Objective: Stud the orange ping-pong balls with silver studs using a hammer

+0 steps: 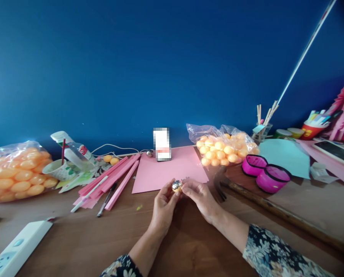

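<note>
My left hand (162, 207) and my right hand (200, 197) meet over the near edge of a pink paper sheet (172, 170) on the wooden table (73, 238). Between their fingertips sits a small shiny gold ball (176, 186). The left fingers pinch it from the left. The right fingers close in from the right, touching it or something tiny beside it. Both forearms wear dark floral sleeves.
A bag of orange balls (16, 175) lies at the left, another bag (222, 148) behind the sheet at right. Pink paper strips (114, 179), a pen (107, 200), a power strip (14, 250), two pink tubs (265, 173), a wooden stick (284, 215) and a paper cup (59, 169) lie around.
</note>
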A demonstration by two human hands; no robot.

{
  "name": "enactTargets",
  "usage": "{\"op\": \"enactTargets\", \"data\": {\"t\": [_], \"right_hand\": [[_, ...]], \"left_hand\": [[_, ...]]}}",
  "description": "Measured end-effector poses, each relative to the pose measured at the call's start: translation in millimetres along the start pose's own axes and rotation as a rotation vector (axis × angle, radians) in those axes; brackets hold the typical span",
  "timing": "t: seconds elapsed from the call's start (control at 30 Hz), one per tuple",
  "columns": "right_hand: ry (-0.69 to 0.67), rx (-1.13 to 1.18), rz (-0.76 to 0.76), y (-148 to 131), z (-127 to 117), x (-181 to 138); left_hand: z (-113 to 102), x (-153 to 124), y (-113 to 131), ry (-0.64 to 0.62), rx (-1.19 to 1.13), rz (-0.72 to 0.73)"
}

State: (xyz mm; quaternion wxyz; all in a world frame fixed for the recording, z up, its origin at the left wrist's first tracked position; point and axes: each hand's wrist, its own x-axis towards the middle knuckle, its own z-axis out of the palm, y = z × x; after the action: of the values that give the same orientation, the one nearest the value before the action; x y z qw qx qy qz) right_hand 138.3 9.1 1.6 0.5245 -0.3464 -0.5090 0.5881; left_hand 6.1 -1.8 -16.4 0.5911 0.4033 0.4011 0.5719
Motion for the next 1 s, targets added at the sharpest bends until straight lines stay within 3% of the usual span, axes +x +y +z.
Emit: {"op": "enactTargets", "data": {"t": [1.0], "right_hand": [[0.041, -0.004, 0.015, 7.6, -3.3, 1.7]], "left_hand": [[-0.2, -1.1, 1.7, 0.007, 0.032, -0.001]]}}
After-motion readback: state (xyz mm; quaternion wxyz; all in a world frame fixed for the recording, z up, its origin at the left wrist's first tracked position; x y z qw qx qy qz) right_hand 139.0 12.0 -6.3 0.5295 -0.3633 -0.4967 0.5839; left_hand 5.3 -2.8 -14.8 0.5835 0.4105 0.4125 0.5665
